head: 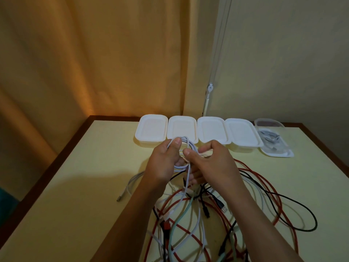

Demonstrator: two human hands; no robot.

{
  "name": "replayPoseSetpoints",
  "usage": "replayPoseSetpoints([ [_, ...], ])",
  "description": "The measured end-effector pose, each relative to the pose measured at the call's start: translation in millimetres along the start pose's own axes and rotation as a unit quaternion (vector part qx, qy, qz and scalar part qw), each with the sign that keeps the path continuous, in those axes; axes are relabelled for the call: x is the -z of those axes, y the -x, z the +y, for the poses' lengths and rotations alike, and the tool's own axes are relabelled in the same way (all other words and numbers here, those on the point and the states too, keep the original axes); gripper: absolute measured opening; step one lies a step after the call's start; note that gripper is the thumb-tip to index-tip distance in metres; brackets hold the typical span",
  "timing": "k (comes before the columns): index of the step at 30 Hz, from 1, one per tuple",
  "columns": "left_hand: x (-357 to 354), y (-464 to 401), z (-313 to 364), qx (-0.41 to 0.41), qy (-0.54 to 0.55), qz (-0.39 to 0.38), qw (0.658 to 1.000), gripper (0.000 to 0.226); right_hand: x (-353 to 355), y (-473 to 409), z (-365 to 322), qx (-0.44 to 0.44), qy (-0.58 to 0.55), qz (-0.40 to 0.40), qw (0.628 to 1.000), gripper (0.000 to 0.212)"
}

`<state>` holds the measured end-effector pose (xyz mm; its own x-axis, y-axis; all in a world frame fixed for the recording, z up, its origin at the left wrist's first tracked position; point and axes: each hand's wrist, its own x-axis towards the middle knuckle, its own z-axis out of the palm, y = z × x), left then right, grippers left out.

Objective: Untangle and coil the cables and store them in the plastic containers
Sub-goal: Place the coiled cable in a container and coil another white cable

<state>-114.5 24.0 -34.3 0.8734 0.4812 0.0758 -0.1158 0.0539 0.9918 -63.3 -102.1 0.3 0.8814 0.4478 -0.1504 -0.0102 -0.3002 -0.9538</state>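
While a tangle of red, black, white and pale green cables (217, 214) sprawls across the cream table (90, 167), a person winds a thin white cable (186, 148) into loops above it. Their left hand (166, 163) grips the forming coil, thumb pressed over the top strands; the right hand (209, 159) pinches the loose run between thumb and curled fingers, feeding it round. A tail of the white cable drops into the pile below. Coiling well probably means keeping the loops even and drawing the tail slowly, so it does not drag its neighbours. Four lidded white plastic containers (211, 132) wait in a row just behind; a fifth, clear container (272, 140) at the far right stands open and holds a grey cable.
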Motion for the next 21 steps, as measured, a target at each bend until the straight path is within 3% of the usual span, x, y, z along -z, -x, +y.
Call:
replayPoseSetpoints([
  [4,-2,0,3,0.012,0.049,-0.015,0.999,0.032,1,-5,11,0.089,0.087,0.001,0.992,0.019],
  [8,-2,1,8,0.023,0.067,-0.031,0.997,0.043,-3,-12,21,0.180,0.148,0.048,0.971,0.024],
  [13,0,2,6,0.050,-0.013,-0.070,0.996,0.054,-5,-17,29,0.210,0.163,0.106,0.958,0.025],
  [18,12,2,6,0.065,-0.061,-0.073,0.993,0.040,-6,-20,30,0.219,0.162,0.091,0.958,0.012],
  [21,17,2,3,0.009,-0.183,-0.073,0.980,0.027,-6,-19,30,0.219,0.174,0.064,0.958,0.012],
])
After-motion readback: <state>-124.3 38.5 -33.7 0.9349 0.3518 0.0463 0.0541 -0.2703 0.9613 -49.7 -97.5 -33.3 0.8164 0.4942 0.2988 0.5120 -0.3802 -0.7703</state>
